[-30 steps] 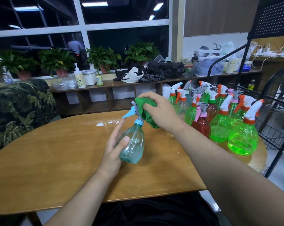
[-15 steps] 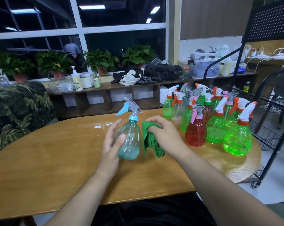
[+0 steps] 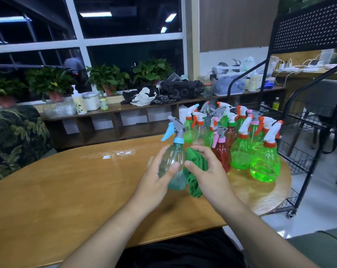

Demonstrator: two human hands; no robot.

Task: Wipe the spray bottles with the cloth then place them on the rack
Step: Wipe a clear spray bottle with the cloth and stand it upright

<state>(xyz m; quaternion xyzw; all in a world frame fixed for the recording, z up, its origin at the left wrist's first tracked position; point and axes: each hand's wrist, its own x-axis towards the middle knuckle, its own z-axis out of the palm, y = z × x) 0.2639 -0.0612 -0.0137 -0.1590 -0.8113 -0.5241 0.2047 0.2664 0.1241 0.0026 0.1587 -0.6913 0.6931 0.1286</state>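
A clear teal spray bottle (image 3: 174, 161) with a blue collar and grey trigger head stands upright over the wooden table (image 3: 67, 190). My left hand (image 3: 156, 182) grips its left side, thumb across the front. My right hand (image 3: 208, 175) holds a green cloth (image 3: 195, 171) against the bottle's right side. A cluster of several green and red spray bottles (image 3: 241, 144) stands on the table's right end. The black wire rack (image 3: 306, 136) is just right of the table.
A low wooden shelf (image 3: 125, 117) runs along the window with potted plants, bags and containers on it. A leaf-patterned chair (image 3: 15, 136) sits at the left. The rack's wire baskets reach toward the table's right edge.
My right hand brought the cloth down from the trigger head to the bottle's body, then round to its right side. The bottle stays in my left hand, now upright.
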